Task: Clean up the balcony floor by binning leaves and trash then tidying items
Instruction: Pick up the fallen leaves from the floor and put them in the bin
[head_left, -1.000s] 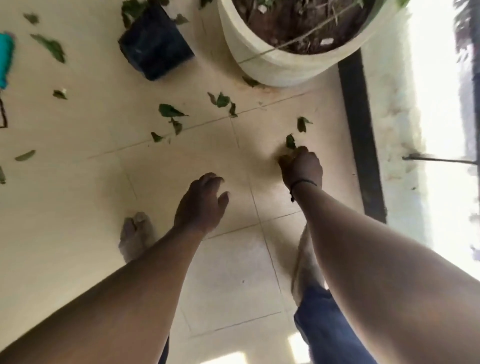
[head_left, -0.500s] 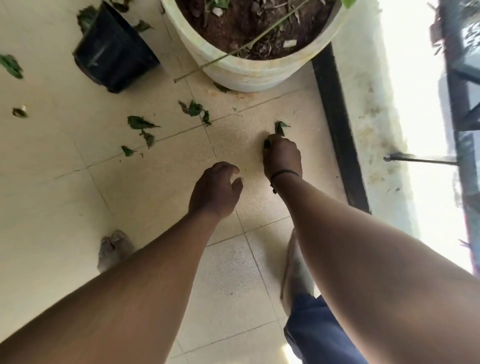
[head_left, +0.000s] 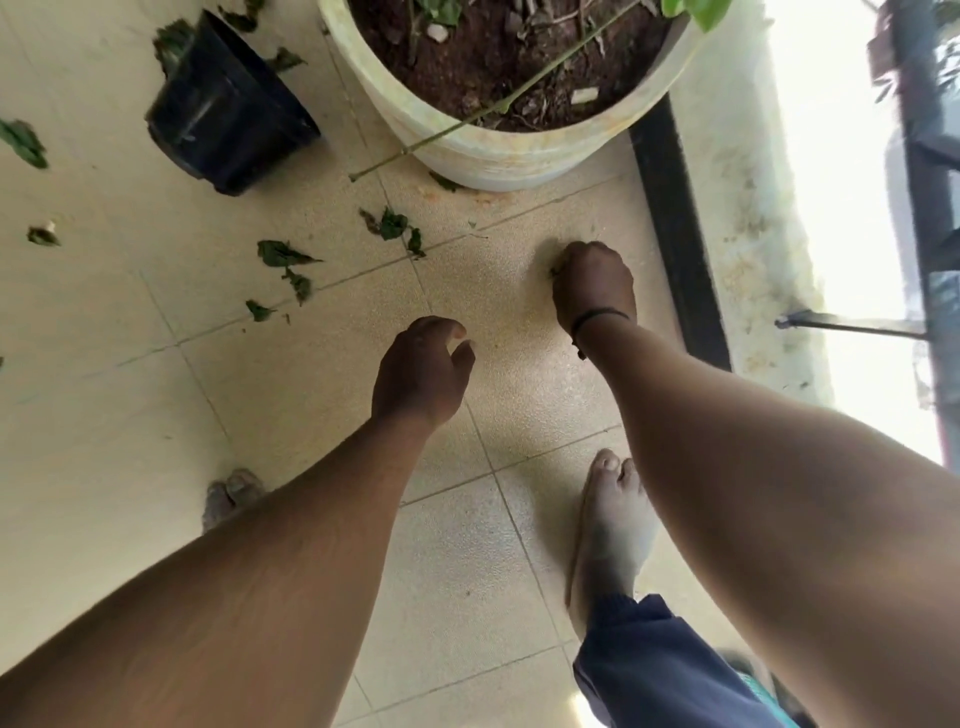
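Both bare forearms reach forward and down from the bottom edge. The right hand (head_left: 592, 291) is furthest out, knuckles up, its fingers curled tightly under into a fist — a thin dark band circles that wrist. The left hand (head_left: 421, 374) hangs nearer, back of the hand up, fingers loosely curled with the thumb apart, holding nothing. Two bare feet stand below the arms — the right one forward
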